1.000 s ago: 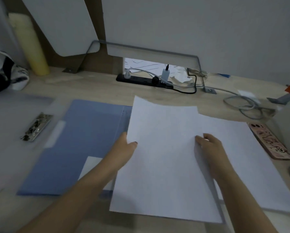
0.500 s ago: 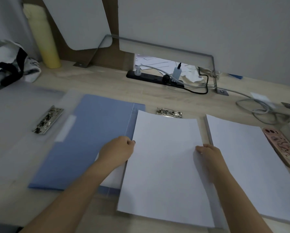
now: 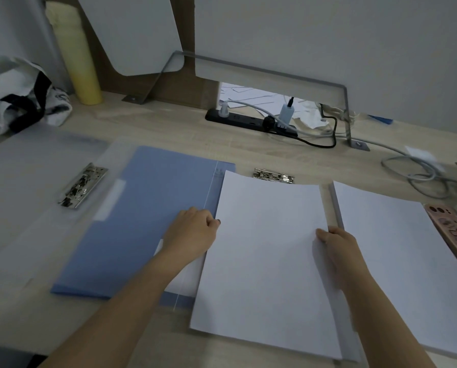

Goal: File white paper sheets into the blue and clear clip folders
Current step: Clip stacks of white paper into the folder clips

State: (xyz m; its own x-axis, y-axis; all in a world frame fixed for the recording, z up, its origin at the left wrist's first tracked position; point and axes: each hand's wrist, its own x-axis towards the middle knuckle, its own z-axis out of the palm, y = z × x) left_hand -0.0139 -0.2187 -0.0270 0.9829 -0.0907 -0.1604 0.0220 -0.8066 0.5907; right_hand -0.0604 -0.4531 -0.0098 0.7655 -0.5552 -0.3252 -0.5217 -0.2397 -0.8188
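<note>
The white sheet lay on the open blue folder, its top edge just below the clip, apparently unclamped. The left hand and right hand each pinched a side edge. The clear folder looked unfilled, and a stack waited beside.

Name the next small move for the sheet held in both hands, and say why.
Probably slide the white sheet forward toward the metal clip. The left hand and right hand pinch its side edges, it lies over the right side of the blue folder, and its top edge sits just short of the clip, not under it.
</note>
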